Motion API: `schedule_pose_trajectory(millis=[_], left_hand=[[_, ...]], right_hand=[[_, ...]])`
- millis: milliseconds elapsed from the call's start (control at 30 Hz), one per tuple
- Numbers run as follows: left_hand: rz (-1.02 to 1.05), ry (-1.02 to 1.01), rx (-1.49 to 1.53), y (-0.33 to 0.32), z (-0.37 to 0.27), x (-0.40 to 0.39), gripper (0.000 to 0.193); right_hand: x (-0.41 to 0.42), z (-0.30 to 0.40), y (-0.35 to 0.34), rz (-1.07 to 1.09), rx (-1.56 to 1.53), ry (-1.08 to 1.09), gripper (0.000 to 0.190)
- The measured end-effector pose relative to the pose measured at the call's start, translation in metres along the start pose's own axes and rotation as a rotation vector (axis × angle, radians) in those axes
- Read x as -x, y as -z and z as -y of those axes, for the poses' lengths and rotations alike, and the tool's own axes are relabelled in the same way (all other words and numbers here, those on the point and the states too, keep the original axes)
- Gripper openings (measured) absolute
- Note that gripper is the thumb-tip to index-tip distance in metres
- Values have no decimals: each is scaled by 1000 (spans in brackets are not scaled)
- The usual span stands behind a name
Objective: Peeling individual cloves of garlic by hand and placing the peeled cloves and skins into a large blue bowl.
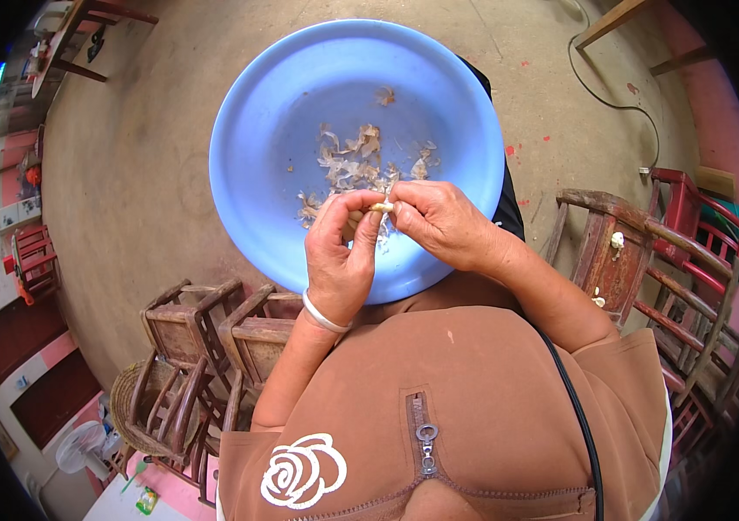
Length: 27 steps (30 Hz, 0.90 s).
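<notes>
My left hand [343, 251], with a light bangle at the wrist, pinches a small pale garlic clove [381, 208] between thumb and forefinger. My right hand [442, 221] meets it from the right, with thumb and forefinger closed on the clove's other end or its skin; which of the two is hidden. Both hands are over the near part of a wide blue plastic basin [258, 150], which seems to rest on my lap. Thin papery garlic skins [350, 170] lie scattered on the basin's bottom, some just beyond my fingers.
On my right, a worn wooden chair [610, 260] bears a garlic bulb [616, 241] and other garlic pieces [598, 298]. More wooden chairs [177, 332], a woven straw hat [128, 397] and a fan [83, 445] are at left. A dark cable [623, 106] runs across the concrete floor [141, 163].
</notes>
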<state>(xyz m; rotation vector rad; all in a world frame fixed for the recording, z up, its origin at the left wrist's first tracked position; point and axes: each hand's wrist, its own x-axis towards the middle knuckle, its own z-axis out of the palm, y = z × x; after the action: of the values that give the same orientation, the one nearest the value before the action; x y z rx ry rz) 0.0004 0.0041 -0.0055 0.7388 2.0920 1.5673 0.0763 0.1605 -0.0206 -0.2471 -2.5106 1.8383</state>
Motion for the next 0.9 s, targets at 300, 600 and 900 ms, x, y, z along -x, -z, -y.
schedule_pose_trajectory(millis=[300, 600, 900], left_hand=[[0, 34, 79, 0, 0, 1, 11], [56, 201, 468, 1, 0, 3, 16], [86, 346, 821, 3, 0, 3, 22]], right_hand=[[0, -2, -3, -1, -242, -66, 20], [2, 7, -1, -32, -397, -142, 17], [1, 11, -4, -229, 4, 103, 8]])
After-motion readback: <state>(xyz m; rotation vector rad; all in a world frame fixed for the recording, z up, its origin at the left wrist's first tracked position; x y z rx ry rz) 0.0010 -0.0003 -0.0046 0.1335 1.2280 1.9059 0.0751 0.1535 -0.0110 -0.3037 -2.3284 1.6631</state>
